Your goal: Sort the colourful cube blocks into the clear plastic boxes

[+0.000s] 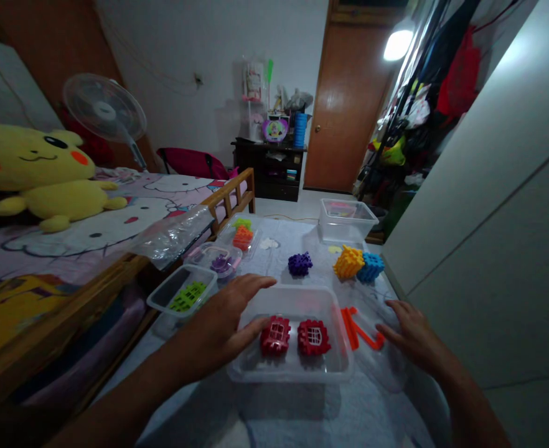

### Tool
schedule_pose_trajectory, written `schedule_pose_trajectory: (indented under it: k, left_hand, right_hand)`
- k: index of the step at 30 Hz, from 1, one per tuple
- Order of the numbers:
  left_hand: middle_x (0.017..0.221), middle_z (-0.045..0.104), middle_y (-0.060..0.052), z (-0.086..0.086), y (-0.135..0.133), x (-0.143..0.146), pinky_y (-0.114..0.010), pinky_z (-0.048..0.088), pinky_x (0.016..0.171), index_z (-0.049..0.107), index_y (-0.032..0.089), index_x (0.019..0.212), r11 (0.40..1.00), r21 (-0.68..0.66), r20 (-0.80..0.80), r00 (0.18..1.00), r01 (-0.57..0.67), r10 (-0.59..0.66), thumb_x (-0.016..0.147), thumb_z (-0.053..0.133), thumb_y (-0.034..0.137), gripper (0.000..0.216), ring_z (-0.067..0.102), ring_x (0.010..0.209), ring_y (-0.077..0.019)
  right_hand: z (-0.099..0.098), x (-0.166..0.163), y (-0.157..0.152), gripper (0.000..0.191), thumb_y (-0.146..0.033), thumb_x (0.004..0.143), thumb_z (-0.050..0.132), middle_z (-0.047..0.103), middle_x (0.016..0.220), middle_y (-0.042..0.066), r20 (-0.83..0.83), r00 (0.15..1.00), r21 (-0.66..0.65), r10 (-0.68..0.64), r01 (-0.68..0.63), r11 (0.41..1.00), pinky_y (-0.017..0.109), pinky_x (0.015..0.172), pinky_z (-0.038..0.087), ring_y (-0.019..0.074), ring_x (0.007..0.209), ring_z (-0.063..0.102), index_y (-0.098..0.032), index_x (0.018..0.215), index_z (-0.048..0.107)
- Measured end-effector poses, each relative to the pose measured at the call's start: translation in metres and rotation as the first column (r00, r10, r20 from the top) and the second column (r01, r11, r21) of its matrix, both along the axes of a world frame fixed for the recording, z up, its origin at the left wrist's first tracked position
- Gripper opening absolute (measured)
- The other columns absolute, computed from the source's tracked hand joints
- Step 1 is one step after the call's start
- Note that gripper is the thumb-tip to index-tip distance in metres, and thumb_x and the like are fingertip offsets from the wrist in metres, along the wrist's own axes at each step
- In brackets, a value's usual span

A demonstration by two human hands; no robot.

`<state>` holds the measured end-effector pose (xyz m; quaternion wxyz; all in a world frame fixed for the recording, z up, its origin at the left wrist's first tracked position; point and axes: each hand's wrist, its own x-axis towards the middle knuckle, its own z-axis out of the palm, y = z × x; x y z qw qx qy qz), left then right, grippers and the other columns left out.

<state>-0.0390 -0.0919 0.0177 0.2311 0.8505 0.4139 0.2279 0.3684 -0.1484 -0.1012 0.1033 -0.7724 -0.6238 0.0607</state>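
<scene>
overlapping the left rim of a clear tub (297, 376) at the frame's lower centre, the left hand (230, 318) shows thumb and forefinger wide apart; two red blocks (275, 336) lie inside the tub. at lower right, the right hand (413, 335), fingers parted, hangs beside orange pieces (350, 328).
</scene>
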Motion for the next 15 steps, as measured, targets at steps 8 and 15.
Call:
schedule_pose_trajectory:
  k: [8, 15]
  left_hand:
    - [0.134, 0.054, -0.007, -0.066, -0.026, -0.011, -0.047, 0.036, 0.112, 0.055, 0.027, 0.122, 0.934, -0.058, 0.274, 0.894, -0.352, 0.354, 0.088, 0.053, 0.045, 0.038, 0.048, 0.128, -0.0276]
    - [0.140, 0.048, -0.009, -0.086, -0.027, -0.011, -0.048, 0.035, 0.111, 0.045, 0.025, 0.132, 0.897, -0.280, 0.419, 0.797, -0.341, 0.434, 0.088, 0.054, 0.047, 0.050, 0.047, 0.130, -0.0284]
  right_hand:
    - [-0.037, -0.015, -0.019, 0.115, -0.062, 0.051, 0.076, 0.040, 0.150, 0.021, 0.047, 0.999, -0.060, 0.001, 0.002, 0.998, 0.059, 0.108, 0.029, 0.0432, 0.139, 0.033, -0.018, 0.149, 0.035]
    - [-0.026, 0.007, -0.018, 0.074, -0.056, 0.078, 0.056, 0.057, 0.132, 0.024, 0.043, 0.985, -0.048, -0.166, 0.168, 0.985, 0.047, 0.098, 0.044, 0.0362, 0.122, 0.055, -0.007, 0.134, 0.053]
